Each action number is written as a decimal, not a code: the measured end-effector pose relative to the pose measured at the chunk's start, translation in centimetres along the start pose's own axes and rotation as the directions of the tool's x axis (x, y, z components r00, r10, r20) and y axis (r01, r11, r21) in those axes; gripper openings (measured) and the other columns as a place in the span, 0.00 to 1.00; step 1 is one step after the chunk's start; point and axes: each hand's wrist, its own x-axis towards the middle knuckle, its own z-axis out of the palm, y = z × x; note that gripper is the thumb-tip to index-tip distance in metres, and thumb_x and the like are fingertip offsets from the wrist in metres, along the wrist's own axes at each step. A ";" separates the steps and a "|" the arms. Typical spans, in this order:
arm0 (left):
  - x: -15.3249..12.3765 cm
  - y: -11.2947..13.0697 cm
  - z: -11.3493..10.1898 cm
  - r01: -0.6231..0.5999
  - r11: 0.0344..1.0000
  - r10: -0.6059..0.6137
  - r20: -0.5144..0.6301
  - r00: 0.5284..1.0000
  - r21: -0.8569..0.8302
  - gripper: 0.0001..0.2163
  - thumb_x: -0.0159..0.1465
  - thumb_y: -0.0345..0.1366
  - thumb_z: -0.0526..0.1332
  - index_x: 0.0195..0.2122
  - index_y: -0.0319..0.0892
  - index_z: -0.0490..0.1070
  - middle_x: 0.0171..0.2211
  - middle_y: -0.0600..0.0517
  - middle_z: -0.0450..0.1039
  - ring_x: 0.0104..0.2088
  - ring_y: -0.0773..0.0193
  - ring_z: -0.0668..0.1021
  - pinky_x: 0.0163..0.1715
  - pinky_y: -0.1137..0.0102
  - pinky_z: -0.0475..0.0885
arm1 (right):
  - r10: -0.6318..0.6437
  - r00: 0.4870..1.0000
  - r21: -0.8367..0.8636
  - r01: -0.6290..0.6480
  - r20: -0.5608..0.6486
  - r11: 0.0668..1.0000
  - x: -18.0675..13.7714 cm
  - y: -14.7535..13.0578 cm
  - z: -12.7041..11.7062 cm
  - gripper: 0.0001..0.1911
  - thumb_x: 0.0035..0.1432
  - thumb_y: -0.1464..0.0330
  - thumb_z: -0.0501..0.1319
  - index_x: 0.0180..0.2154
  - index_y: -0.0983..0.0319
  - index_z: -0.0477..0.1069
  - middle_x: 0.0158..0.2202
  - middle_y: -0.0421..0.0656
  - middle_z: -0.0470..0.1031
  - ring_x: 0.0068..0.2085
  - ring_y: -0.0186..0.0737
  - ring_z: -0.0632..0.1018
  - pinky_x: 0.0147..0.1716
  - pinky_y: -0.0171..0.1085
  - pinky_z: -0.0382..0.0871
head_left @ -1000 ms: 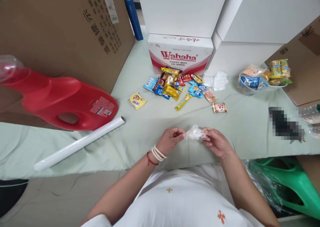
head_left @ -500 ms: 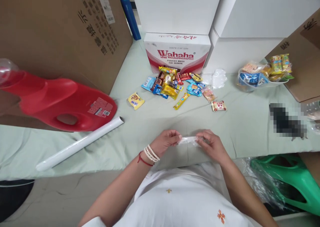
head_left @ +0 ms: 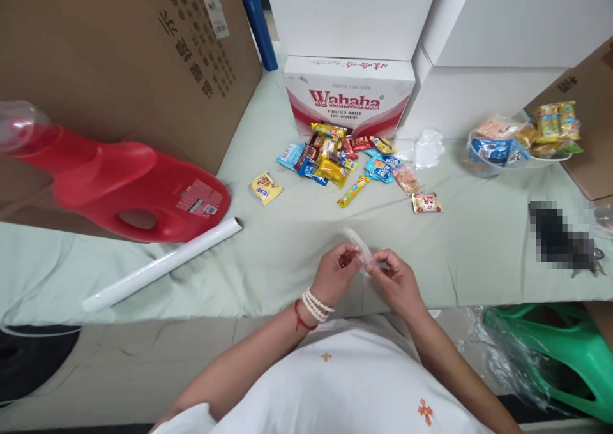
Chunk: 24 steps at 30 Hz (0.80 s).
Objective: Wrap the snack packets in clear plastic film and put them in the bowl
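Observation:
My left hand [head_left: 336, 272] and my right hand [head_left: 396, 282] are close together over the front edge of a pale green cloth [head_left: 287, 242]. Both pinch a small clear plastic bag [head_left: 359, 247], rolled or twisted into a thin strip that points up and left. Beads and a red cord are on my left wrist. A pile of small snack packets [head_left: 335, 159] lies further back on the cloth, with a yellow packet [head_left: 265, 188] and a red-and-white packet [head_left: 426, 202] lying apart.
A red detergent jug [head_left: 119, 188] lies at the left beside a white roll [head_left: 163, 265]. Cardboard boxes [head_left: 119, 51], a Wahaha carton [head_left: 348, 99] and white boxes stand behind. A bowl of snacks [head_left: 520, 147] is at the right, a green plastic object [head_left: 550, 351] lower right.
The bag was bunched, then stretched flat between my hands; now my hands are closer together and the bag is a narrow strip tilted up to the left.

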 end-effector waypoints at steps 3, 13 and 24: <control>1.0 -0.5 -0.2 0.018 1.000 -0.018 0.011 1.000 -0.025 0.16 0.55 0.47 0.70 0.32 0.39 0.74 0.27 0.54 0.71 0.29 0.67 0.69 0.32 0.71 0.66 | 0.016 0.992 0.100 -0.029 0.122 0.995 0.3 0.0 0.4 0.14 0.57 0.53 0.70 0.35 0.56 0.78 0.33 0.40 0.75 0.33 0.38 0.71 0.35 0.37 0.65; 0.8 0.8 -3.5 0.124 0.891 -0.194 -0.119 0.974 -0.437 0.17 0.47 0.40 0.76 0.28 0.42 0.69 0.23 0.60 0.67 0.23 0.74 0.67 0.24 0.76 0.60 | 0.267 0.951 0.666 -0.097 -0.158 0.739 1.6 -0.7 -1.6 0.18 0.40 0.64 0.81 0.31 0.59 0.77 0.29 0.36 0.71 0.30 0.31 0.70 0.27 0.29 0.66; 0.0 0.2 -3.2 0.327 0.893 -0.379 -0.124 0.917 -0.310 0.26 0.47 0.57 0.74 0.28 0.41 0.66 0.22 0.59 0.69 0.15 0.77 0.63 0.15 0.77 0.47 | 0.254 0.941 0.536 -0.099 -0.222 0.839 0.1 0.2 -2.3 0.19 0.41 0.61 0.81 0.31 0.61 0.78 0.27 0.37 0.70 0.27 0.28 0.66 0.20 0.26 0.61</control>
